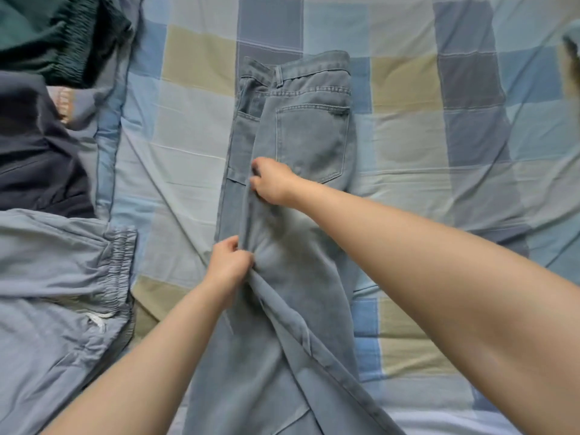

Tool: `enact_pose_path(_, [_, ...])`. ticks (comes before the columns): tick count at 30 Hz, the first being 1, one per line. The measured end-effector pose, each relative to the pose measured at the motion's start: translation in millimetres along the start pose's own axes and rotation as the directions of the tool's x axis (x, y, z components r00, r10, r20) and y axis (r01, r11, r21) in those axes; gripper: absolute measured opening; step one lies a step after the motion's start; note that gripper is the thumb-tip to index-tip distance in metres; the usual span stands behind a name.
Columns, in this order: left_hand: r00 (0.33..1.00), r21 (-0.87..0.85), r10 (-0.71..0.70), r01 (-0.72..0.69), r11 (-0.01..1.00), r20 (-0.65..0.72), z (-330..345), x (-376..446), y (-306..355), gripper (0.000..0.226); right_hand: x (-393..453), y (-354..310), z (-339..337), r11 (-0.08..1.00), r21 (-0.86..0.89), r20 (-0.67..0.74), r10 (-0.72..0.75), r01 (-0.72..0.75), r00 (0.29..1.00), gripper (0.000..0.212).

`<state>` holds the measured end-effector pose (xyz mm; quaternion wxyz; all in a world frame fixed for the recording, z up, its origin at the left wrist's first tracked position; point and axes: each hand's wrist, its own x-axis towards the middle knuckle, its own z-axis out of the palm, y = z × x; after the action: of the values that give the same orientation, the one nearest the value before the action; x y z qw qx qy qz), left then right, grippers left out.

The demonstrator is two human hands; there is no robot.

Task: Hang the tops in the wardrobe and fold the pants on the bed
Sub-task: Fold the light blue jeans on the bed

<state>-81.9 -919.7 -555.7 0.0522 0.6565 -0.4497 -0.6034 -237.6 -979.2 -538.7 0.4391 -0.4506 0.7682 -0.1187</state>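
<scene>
Light blue jeans [310, 139] lie lengthwise down the middle of the bed [194, 130], waistband at the far end, one leg folded over the other with a back pocket facing up. My right hand [271, 182] pinches the folded edge of the upper leg below the pocket. Nearer to me, my left hand [230, 263] grips the same edge at the thigh, bunching the denim. The lower legs run off the bottom of the view.
On the left lie grey-blue drawstring pants [62, 296] with an elastic waist, a dark navy garment [34, 164] and a dark green garment [47, 32] at the far corner. The checked bedsheet stretches bare to the right of the jeans.
</scene>
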Motion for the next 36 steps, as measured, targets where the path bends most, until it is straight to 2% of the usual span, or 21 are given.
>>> enact_pose_path(3, [0.983,-0.02,-0.147,0.15,0.988,0.112,-27.2,6.7,-20.8,0.036,12.1,-6.4,12.8,0.941,-0.318,0.122,-0.078,0.113,0.989,0.06])
enact_pose_path(4, [0.976,-0.035,-0.162,0.168,0.985,0.146,-31.6,9.3,-27.4,0.036,17.2,-9.3,17.4,0.9,-0.407,0.139,-0.109,0.157,0.984,0.061])
enact_pose_path(6, [0.97,-0.044,-0.142,0.153,0.987,0.199,-28.6,12.0,-32.2,0.031,26.4,-11.6,14.9,0.806,-0.564,0.112,-0.14,0.179,0.984,0.054])
enact_pose_path(8, [0.965,-0.043,-0.109,0.122,0.992,0.24,-30.9,19.5,-34.9,0.013,40.6,-21.5,12.3,0.723,-0.678,0.042,-0.145,0.135,0.988,0.05])
enact_pose_path(9, [0.961,-0.037,-0.09,0.103,0.994,0.261,-34.0,22.1,-36.1,0.01,48.1,-26.0,10.0,0.697,-0.71,0.006,-0.134,0.099,0.991,0.047])
enact_pose_path(11, [0.95,-0.038,-0.077,0.092,0.995,0.303,-38.2,25.7,-41.7,0.018,57.8,-28.1,2.0,0.646,-0.762,-0.032,-0.089,0.033,0.996,0.045])
enact_pose_path(14, [0.925,-0.095,-0.036,0.077,0.992,0.379,-48.9,25.3,-40.6,0.018,65.4,-28.4,-8.3,0.588,-0.809,-0.056,-0.065,-0.007,0.996,0.04])
enact_pose_path(17, [0.897,-0.182,-0.001,0.091,0.979,0.443,-60.0,27.6,-38.1,0.017,65.2,-30.0,-9.5,0.643,-0.765,-0.179,-0.181,-0.021,0.967,0.038])
enact_pose_path(19, [0.883,-0.224,0.015,0.103,0.969,0.47,-70.6,30.9,-40.4,0.016,64.5,-36.1,-3.4,0.661,-0.75,-0.234,-0.295,0.021,0.927,0.037])
enact_pose_path(21, [0.87,-0.247,0.025,0.112,0.962,0.493,-80.5,33.5,-45.4,0.017,65.3,-41.8,3.0,0.606,-0.792,-0.216,-0.384,0.068,0.897,0.035])
enact_pose_path(23, [0.875,-0.266,0.016,0.13,0.955,0.484,-90.7,36.1,-51.0,0.018,69.4,-45.7,10.2,0.573,-0.817,-0.216,-0.408,0.065,0.887,0.034])
enact_pose_path(25, [0.891,-0.255,-0.006,0.136,0.957,0.454,-97.2,39.5,-54.7,0.017,74.8,-46.5,16.0,0.601,-0.798,-0.213,-0.355,0.048,0.91,0.034])
enact_pose_path(28, [0.904,-0.206,-0.036,0.135,0.969,0.426,-97.4,43.1,-56.5,0.017,81.1,-40.6,20.4,0.698,-0.713,-0.122,-0.213,0.064,0.969,0.038])
enact_pose_path(30, [0.911,-0.192,-0.05,0.14,0.971,0.409,-94.6,44.0,-55.7,0.018,77.2,-33.6,17.6,0.823,-0.562,-0.1,-0.17,0.085,0.98,0.055])
enact_pose_path(31, [0.916,-0.198,-0.057,0.146,0.969,0.397,-93.3,43.4,-55.7,0.018,69.6,-28.7,15.5,0.89,-0.443,-0.134,-0.18,0.103,0.975,0.062])
enact_pose_path(33, [0.928,-0.219,-0.062,0.151,0.964,0.367,-90.9,41.1,-56.8,0.019,43.7,-12.0,11.0,0.975,-0.166,-0.351,-0.196,0.145,0.915,0.06])
enact_pose_path(34, [0.935,-0.234,-0.068,0.157,0.959,0.349,-88.7,38.9,-56.7,0.018,25.5,3.6,8.9,0.989,-0.045,-0.498,-0.147,0.144,0.854,0.053])
enact_pose_path(36, [0.948,-0.267,-0.085,0.171,0.948,0.305,-84.5,34.7,-56.1,0.017,-15.1,47.1,7.6,0.989,0.142,-0.687,0.08,0.027,0.722,0.035])
